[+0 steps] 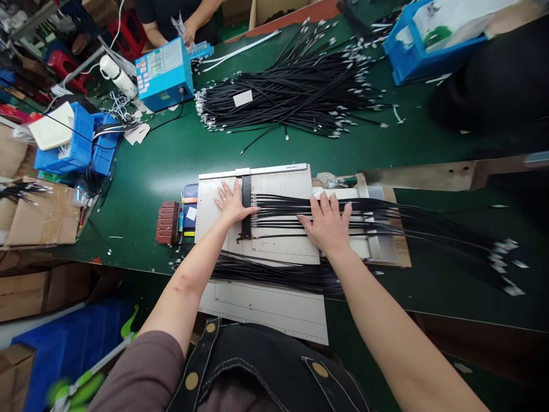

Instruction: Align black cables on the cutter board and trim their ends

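Observation:
My left hand (230,205) lies with fingers spread on a pale cutting board (283,183), its thumb reaching past a black upright bar (246,214) toward the cable ends. Several black cables (281,210) run side by side from that bar to the right, their light-coloured tips lined up along it. Flat across these cables rests my right hand (328,224), fingers apart and not wrapped round anything. Beyond it the cables fan out to connector ends (504,263) on the green table (146,166). Another bundle of black cables (278,274) crosses the board's near part.
A large heap of black cables (291,91) lies at the back, with a blue machine (165,74) to its left. Blue bins (68,143) stand at far left, another blue bin (433,57) at back right. Across the table a person's hands (191,28) hold small parts.

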Available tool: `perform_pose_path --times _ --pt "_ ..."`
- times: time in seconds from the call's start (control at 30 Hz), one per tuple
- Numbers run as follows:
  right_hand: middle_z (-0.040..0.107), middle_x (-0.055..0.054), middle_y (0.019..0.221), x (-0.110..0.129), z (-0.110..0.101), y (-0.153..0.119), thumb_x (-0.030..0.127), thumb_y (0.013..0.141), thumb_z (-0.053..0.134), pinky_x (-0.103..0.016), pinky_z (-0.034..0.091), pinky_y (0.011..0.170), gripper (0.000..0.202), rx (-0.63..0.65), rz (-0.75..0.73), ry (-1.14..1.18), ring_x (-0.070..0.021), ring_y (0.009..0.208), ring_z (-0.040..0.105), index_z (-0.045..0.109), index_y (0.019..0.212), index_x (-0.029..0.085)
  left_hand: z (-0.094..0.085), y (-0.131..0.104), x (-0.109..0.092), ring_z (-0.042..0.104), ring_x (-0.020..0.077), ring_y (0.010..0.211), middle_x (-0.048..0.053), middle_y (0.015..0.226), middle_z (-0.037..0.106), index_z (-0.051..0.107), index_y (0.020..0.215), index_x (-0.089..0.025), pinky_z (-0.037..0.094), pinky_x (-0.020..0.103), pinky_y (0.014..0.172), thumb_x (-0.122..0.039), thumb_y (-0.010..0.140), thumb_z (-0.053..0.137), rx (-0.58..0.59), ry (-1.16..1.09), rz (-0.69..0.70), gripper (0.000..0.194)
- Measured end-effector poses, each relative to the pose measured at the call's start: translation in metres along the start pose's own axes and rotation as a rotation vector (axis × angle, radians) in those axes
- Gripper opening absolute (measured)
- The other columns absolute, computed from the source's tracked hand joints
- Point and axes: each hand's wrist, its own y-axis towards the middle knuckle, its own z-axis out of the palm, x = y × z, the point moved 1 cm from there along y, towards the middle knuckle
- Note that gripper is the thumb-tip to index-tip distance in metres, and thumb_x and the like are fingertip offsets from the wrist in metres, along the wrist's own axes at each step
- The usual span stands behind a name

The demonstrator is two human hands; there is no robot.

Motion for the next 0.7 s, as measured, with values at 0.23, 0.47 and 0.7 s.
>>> perform_pose_path --times 0.23,0.47,0.7 --pt "0.04 -0.028 0.153 0.004 0.001 0.0 0.048 0.099 0.035 -0.069 0.019 0.113 0.067 -0.018 -0.001 -0.015 -0.0424 0.144 0.03 0.042 0.15 0.005 -0.003 -0.012 0.006 -0.014 0.0396 0.153 0.018 0.166 -0.021 -0.001 0.162 -0.026 0.004 0.066 0.119 -0.066 0.07 0.074 0.051 -0.016 0.004 0.125" --pt "0.04 -0.028 0.153 0.006 -0.002 0.001 0.052 0.1 0.032 -0.068 0.019 0.113 0.069 -0.014 0.012 -0.025 -0.0423 0.144 0.031 0.045 0.147 0.003 0.02 -0.045 0.005 -0.016 0.0415 0.152 0.014 0.167 -0.022 -0.003 0.162 -0.03 0.002 0.067 0.119 -0.064 0.06 0.083 0.125 0.039 0.207 0.137" --pt "0.041 -0.028 0.153 0.008 -0.005 0.003 0.053 0.101 0.029 -0.066 0.022 0.114 0.071 0.023 0.023 -0.04 -0.0423 0.143 0.032 0.048 0.145 0.001 0.018 -0.04 0.014 -0.01 0.0414 0.154 0.018 0.167 -0.018 0.004 0.162 -0.026 0.006 0.067 0.12 -0.057 0.073 0.077 0.044 0.02 0.076 0.119"
